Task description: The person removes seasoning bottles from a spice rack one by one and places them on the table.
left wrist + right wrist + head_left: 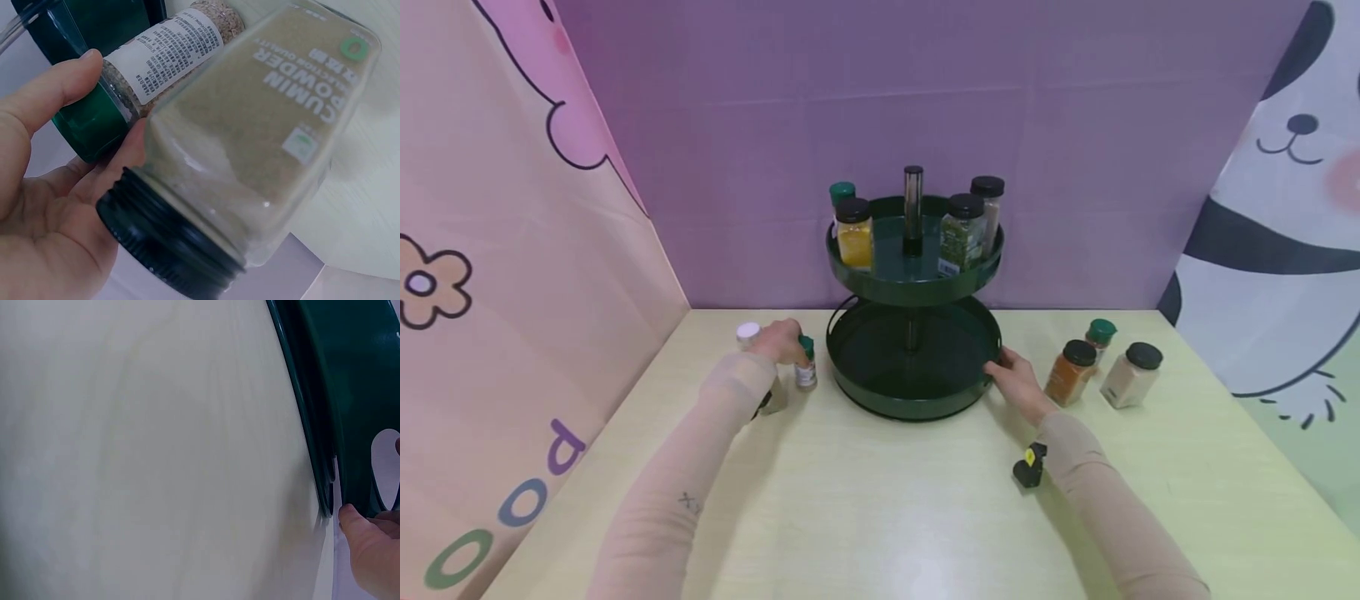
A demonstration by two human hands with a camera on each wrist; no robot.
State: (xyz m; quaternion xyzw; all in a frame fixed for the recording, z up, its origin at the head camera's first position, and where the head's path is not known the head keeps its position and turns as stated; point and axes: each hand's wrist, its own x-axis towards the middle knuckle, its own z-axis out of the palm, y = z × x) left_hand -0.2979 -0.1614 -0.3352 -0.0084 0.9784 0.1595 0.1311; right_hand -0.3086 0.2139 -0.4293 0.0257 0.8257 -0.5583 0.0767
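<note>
My left hand (778,340) pinches a small spice jar (806,375) by its green cap, left of a dark green two-tier rack (917,406). In the left wrist view, thumb and fingers lie on either side of that green cap (94,125). A cumin powder jar (250,119) with a black lid stands beside the hand, nearest the wrist camera. Just behind the hand shows a white-capped jar (748,332), partly covered. My right hand (1018,383) grips the right rim of the lower tier at its handle cutout; the right wrist view shows the thumb outside the tray wall (350,381).
On the upper tier stand several jars, among them a yellow one (855,242) and one of green herbs (962,237). Right of my right hand are an orange spice jar (1070,375), a green-capped jar (1101,333) and a pale jar (1131,379). A purple backdrop (760,167) rises behind the table.
</note>
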